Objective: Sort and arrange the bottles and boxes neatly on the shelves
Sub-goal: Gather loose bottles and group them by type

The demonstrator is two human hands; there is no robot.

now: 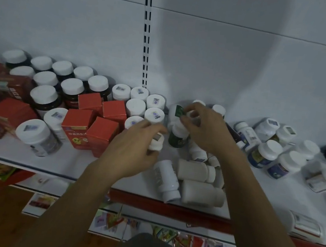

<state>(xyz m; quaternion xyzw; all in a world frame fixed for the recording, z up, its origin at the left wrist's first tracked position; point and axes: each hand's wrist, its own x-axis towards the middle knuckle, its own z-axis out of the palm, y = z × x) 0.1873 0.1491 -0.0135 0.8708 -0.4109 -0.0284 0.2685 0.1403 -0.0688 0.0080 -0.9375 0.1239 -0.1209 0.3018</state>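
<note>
Two hands among jumbled bottles on a white shelf [68, 163]

No brand is legible: the red boxes [102, 134] carry a yellow cartoon print and blurred characters, and the lid stickers on the upright white bottles [154, 115] are smudges. The left hand [132, 152] has its grip curled round a small white bottle [156, 143] at mid-shelf, its body hidden by the fingers. The right hand [208, 128] has its grip pinched on a white-capped bottle [191, 114] just behind, mostly covered, above a green-labelled bottle [177, 139]. Plain bottles [167, 178] lie toppled at the shelf's front edge. Blue-labelled bottles [264, 153] at right are blurred.
</note>
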